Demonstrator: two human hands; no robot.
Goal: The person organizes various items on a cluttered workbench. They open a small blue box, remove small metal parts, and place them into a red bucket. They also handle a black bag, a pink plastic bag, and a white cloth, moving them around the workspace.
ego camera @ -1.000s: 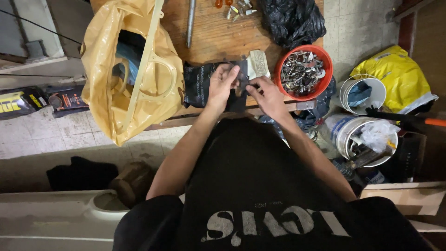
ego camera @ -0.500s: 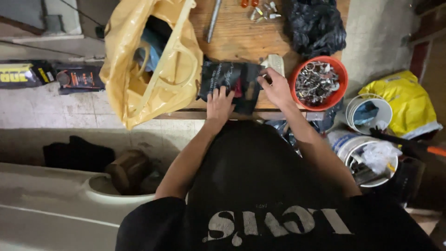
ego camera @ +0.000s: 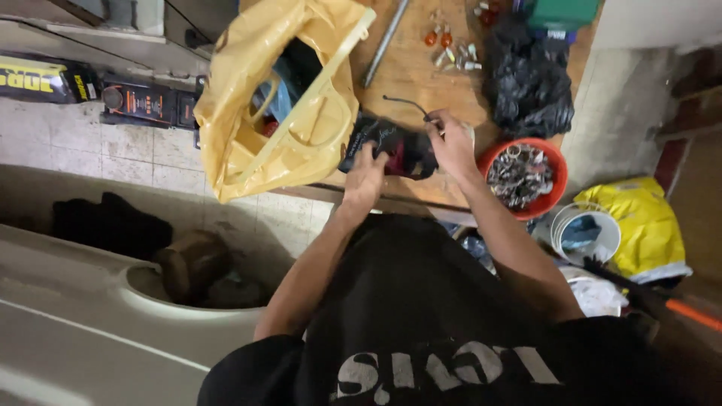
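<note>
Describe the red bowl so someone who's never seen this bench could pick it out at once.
Start at the wooden workbench with the big yellow plastic bag on its left. Go to the bench's near right corner, just right of the right hand. There sits the red bowl: round, bright red, heaped with small metal rings and clips, unlike the crumpled black bag behind it.

We see both bare arms reaching forward from the dark-shirted torso — the left hand curled, fingers bent downward; the right hand raised slightly higher, fingers pinched together.
</note>
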